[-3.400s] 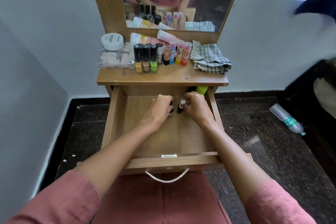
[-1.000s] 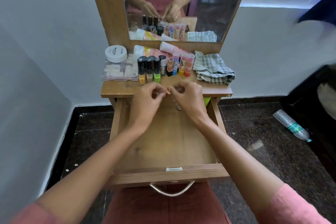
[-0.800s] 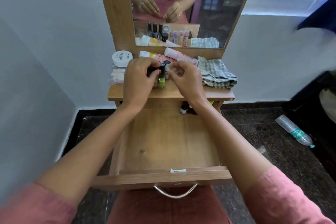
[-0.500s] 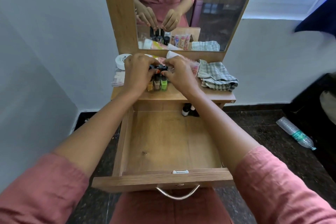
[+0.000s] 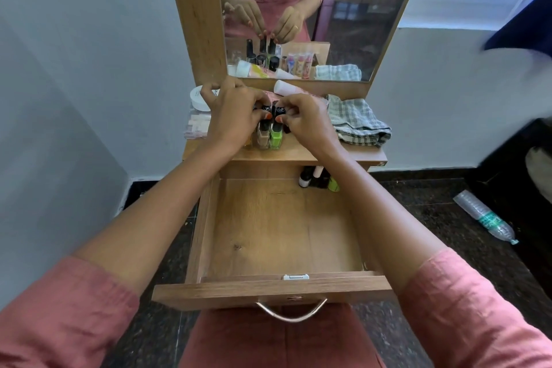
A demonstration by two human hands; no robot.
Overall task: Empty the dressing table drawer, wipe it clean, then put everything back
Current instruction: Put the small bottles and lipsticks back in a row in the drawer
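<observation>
The wooden drawer (image 5: 270,288) is pulled out wide, its floor bare except for a few small bottles (image 5: 316,180) in the far right corner. Both hands are up on the dressing table top (image 5: 301,154). My left hand (image 5: 231,116) pinches a small black-capped bottle (image 5: 265,108). My right hand (image 5: 307,124) pinches another black-capped bottle (image 5: 280,111) right beside it. Both sit just behind a beige nail polish bottle (image 5: 263,136) and a green nail polish bottle (image 5: 275,136). My hands hide the other bottles in the row.
On the table top lie a folded checked cloth (image 5: 357,122) at the right, a white round jar (image 5: 197,98), a clear plastic box (image 5: 195,127) and a pale tube (image 5: 288,88). A mirror (image 5: 343,15) stands behind. A plastic water bottle (image 5: 485,216) lies on the dark floor.
Both hands rose out of the drawer with small items and moved up to the row of nail polish bottles on the table top. My view shifted forward over the drawer.
</observation>
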